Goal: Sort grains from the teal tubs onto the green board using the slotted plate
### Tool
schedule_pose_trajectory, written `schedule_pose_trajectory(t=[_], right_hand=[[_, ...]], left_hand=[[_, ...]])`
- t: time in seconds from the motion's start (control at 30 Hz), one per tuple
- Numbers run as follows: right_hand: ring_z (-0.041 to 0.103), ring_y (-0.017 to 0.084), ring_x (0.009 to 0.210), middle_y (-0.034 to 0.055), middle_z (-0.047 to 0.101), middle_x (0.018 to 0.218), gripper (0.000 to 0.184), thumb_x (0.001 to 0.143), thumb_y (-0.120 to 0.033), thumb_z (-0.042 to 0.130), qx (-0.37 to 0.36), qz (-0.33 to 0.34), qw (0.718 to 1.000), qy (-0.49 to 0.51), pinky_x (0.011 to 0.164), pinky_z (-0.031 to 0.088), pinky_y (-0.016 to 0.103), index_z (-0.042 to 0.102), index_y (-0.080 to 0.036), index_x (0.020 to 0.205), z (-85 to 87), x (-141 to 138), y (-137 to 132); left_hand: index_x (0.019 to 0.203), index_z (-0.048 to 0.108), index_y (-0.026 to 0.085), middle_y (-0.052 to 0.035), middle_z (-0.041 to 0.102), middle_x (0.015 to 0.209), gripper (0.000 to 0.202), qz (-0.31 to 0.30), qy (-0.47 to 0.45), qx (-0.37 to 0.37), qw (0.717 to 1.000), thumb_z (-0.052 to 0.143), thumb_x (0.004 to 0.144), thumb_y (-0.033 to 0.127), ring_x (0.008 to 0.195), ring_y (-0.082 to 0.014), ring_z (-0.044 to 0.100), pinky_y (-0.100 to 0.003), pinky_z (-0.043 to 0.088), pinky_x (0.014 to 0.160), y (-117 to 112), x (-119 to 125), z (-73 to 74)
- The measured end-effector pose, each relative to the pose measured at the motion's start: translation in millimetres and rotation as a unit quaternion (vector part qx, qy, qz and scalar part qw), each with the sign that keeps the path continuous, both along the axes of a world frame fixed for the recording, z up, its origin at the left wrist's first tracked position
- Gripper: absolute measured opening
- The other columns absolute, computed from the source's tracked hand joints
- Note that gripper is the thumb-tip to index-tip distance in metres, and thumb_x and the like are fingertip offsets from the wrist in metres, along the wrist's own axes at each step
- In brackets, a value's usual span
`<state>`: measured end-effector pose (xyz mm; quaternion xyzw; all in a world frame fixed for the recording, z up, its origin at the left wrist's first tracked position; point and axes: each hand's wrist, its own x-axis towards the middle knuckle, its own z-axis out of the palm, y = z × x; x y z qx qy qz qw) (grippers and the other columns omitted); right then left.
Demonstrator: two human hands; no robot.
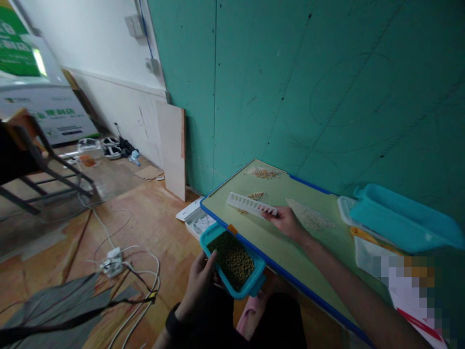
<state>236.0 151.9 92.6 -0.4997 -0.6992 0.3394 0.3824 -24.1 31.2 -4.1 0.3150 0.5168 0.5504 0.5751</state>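
My left hand (202, 277) is closed on the side of a turquoise plastic container (257, 271), thumb over the rim, just off the table's front edge. Inside lie dark green beans (222, 247) and yellowish soybeans (238, 264). Above the pale green tabletop (276, 232), my right hand (285, 220) grips one end of a long white strip with a row of slots (247, 203). Close to the strip is a small pile of soybeans (257, 196). Farther back sits a mixed heap of pale grains and yellow kernels (267, 173), and a white rice-like pile (310, 215) spreads to the right.
An oblong turquoise bin (403, 218) stands at the table's right end beside a translucent tub (366, 249). A green wall (308, 87) borders the table's back. Cables with a white power strip (112, 261) cross the floor at left, near a chair (39, 160).
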Motion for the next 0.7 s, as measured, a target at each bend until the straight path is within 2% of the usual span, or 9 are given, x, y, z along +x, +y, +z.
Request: schedule_pose_trajectory(t=[0.1, 0.2, 0.43, 0.53, 0.7], right_hand=[[0.071, 0.026, 0.077, 0.0004, 0.076, 0.078, 0.039, 0.081, -0.051, 0.067, 0.011, -0.005, 1.0, -0.007, 0.07, 0.057, 0.033, 0.081, -0.018, 0.098, -3.0, 1.1, -8.6], [0.073, 0.027, 0.084, 0.0025, 0.078, 0.086, 0.038, 0.083, -0.049, 0.067, 0.023, -0.031, 0.999, -0.004, 0.075, 0.057, 0.034, 0.08, -0.018, 0.1, -5.6, 3.5, -17.4], [0.075, 0.03, 0.088, 0.0054, 0.079, 0.09, 0.037, 0.082, -0.051, 0.068, 0.02, -0.075, 0.997, 0.001, 0.081, 0.059, 0.04, 0.08, -0.021, 0.099, -5.1, 15.4, -44.1], [0.075, 0.029, 0.083, 0.0047, 0.079, 0.087, 0.037, 0.081, -0.052, 0.069, 0.023, -0.092, 0.996, -0.001, 0.077, 0.06, 0.04, 0.08, -0.021, 0.098, -5.0, 18.3, -58.2], [0.075, 0.026, 0.072, 0.0039, 0.079, 0.082, 0.036, 0.083, -0.049, 0.066, 0.035, -0.09, 0.995, -0.028, 0.064, 0.06, 0.033, 0.08, -0.021, 0.1, -2.5, 16.5, -85.4]], left_hand=[[0.095, 0.065, 0.014, 0.0063, 0.054, 0.046, 0.061, -0.003, -0.006, 0.002, 1.0, 0.076, 0.068, 0.067, 0.035, -0.0129, 0.051, -0.024, 0.043, 0.037, -0.8, -0.3, -7.5], [0.094, 0.065, 0.015, 0.0065, 0.054, 0.047, 0.055, 0.001, -0.013, 0.004, 1.0, 0.076, 0.072, 0.064, 0.037, -0.0126, 0.051, -0.024, 0.045, 0.039, -2.4, -1.4, -11.1], [0.087, 0.067, 0.016, 0.0056, 0.054, 0.049, 0.054, 0.015, -0.015, -0.006, 1.0, 0.079, 0.066, 0.065, 0.039, -0.0122, 0.051, -0.024, 0.045, 0.04, -5.3, -2.5, 0.8], [0.087, 0.068, 0.016, 0.0056, 0.054, 0.049, 0.053, 0.033, -0.02, -0.008, 0.999, 0.08, 0.066, 0.063, 0.039, -0.0119, 0.051, -0.023, 0.044, 0.04, -5.9, -3.1, 1.3], [0.087, 0.065, 0.017, 0.0068, 0.054, 0.05, 0.05, 0.047, -0.023, -0.004, 0.999, 0.079, 0.068, 0.061, 0.038, -0.0109, 0.051, -0.022, 0.044, 0.039, -7.8, -5.5, -9.1]])
